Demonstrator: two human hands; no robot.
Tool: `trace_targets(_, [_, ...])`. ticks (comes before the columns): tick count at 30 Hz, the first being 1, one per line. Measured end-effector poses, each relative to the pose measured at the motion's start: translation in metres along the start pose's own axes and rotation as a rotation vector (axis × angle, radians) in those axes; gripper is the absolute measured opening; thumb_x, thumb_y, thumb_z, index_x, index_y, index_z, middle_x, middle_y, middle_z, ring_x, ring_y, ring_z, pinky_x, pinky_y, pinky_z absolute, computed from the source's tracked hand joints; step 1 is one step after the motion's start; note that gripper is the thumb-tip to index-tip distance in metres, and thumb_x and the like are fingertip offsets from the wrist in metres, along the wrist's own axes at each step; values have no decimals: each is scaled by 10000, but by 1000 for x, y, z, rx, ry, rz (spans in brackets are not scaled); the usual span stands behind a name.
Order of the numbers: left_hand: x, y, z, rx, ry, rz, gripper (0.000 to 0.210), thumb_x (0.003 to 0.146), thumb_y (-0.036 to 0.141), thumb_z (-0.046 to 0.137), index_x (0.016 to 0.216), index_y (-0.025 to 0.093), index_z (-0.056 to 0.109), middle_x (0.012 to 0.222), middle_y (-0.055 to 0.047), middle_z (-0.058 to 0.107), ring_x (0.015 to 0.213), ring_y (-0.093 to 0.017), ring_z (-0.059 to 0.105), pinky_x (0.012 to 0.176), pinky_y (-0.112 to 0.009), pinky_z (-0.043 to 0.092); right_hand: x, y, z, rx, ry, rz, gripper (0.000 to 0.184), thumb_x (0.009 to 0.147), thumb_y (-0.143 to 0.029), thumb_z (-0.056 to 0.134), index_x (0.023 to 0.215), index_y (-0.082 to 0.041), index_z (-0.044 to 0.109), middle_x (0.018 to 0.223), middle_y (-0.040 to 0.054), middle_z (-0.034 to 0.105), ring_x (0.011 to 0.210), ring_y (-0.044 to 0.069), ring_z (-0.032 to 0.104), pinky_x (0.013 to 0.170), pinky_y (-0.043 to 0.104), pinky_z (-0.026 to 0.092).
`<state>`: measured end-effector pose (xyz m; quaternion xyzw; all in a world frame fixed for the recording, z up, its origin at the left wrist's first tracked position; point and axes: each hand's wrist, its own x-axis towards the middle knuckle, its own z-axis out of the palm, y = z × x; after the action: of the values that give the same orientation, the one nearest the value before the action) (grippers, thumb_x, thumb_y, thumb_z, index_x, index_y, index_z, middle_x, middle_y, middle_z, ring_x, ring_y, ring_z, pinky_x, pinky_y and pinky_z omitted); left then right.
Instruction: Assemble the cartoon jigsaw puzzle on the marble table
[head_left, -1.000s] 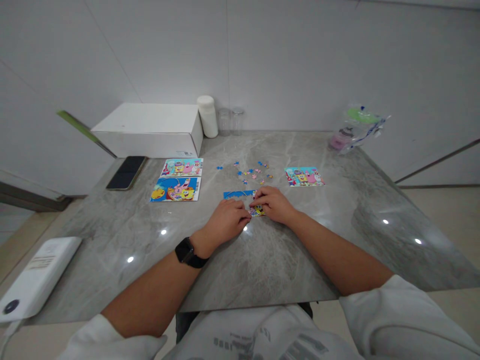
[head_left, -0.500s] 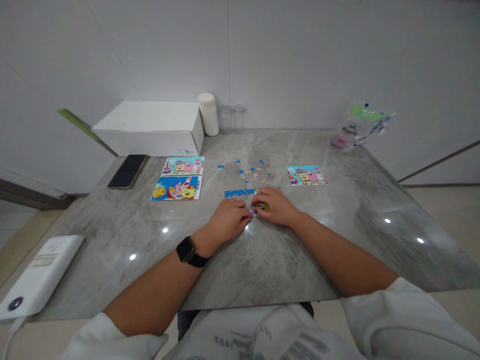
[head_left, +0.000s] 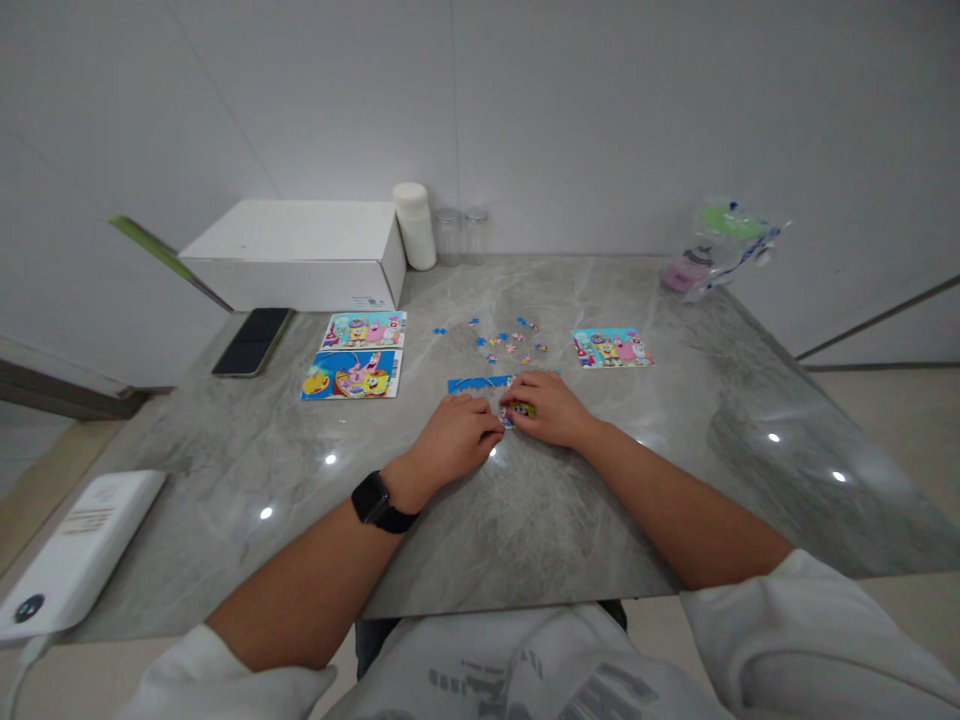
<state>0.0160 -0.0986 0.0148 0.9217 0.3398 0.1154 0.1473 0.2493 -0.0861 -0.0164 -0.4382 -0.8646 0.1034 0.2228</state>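
Observation:
A partly assembled jigsaw puzzle (head_left: pixel 474 384) lies in front of me, its blue upper strip showing and the rest largely covered by my hands. My left hand (head_left: pixel 463 435) is closed, thumb and fingertips gripping the puzzle's lower edge. Opposite it, my right hand (head_left: pixel 546 410) curls over the puzzle, its fingers pinched on a small jigsaw piece (head_left: pixel 507 420) where the hands meet. Beneath the right palm a yellow part of the picture shows. Several loose jigsaw pieces (head_left: pixel 511 348) are scattered just beyond the hands.
Two picture cards (head_left: pixel 352 375) lie left and a matching card (head_left: pixel 613 348) right. Behind are a phone (head_left: pixel 253 342), white box (head_left: pixel 292 270), white bottle (head_left: pixel 415 227) and two clear glasses (head_left: pixel 463 238). A plastic bag (head_left: pixel 712 255) stands back right; a white device (head_left: pixel 86 550) lies near left.
Both hands stay at the same part of the puzzle, with barely any finger movement. The view has shifted very slightly.

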Motion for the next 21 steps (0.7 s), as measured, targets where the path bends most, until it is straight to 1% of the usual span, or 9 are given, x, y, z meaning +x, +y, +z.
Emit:
trace_targets(9, [0,0,-1,-1,-9,-9,173,994,281,666,1023,252,834,961,-67,737,963,-249,648,874,-396,460,0,4,3,45,9,6,94,897,-220,759,978,-232,804,1013,61,732,1005,239,665,918,391,449])
trace_targets(15, [0,0,1,4,-3,-8,164,993,282,674,1022,247,831,970,-68,741,973,-254,656,873,-403,470,0,7,5,66,33,0,84,885,-212,779,957,-238,812,1007,57,732,978,225,671,902,380,459])
trace_targets(21, [0,-1,2,-5,7,5,162,989,273,678,1026,252,834,956,-68,737,961,-249,655,868,-403,472,0,9,6,69,28,10,62,921,-239,770,939,-244,829,992,55,736,995,229,675,898,384,454])
